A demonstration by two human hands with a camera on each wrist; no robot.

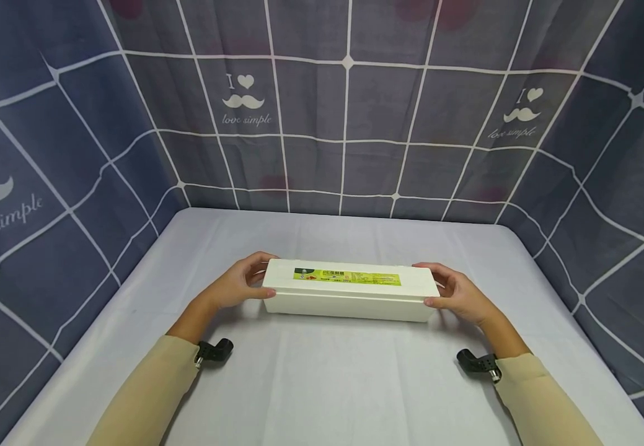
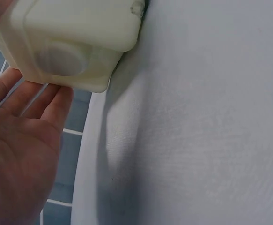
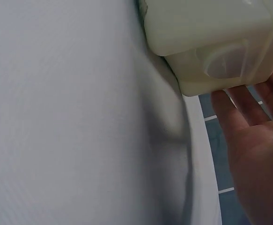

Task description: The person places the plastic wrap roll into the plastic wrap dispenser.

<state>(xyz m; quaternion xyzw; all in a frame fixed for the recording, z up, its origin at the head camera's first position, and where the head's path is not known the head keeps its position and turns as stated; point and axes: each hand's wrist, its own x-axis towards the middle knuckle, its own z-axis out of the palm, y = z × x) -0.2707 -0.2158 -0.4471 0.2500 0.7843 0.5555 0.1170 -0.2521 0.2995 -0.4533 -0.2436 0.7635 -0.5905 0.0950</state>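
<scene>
A long white cling film box with a green and yellow label on its lid lies crosswise in front of me. My left hand grips its left end, thumb at the front edge and fingers round the far side. At the right end, my right hand holds it the same way. Each wrist view shows an end of the cling film box with a round recess, the fingertips against its far side. Whether its base touches the cloth or sits slightly above is hard to tell.
A white cloth covers the table. Dark grid-patterned curtains with white print enclose the back and both sides. A black wrist-worn device sticks out at the left cuff, and another black device at the right cuff.
</scene>
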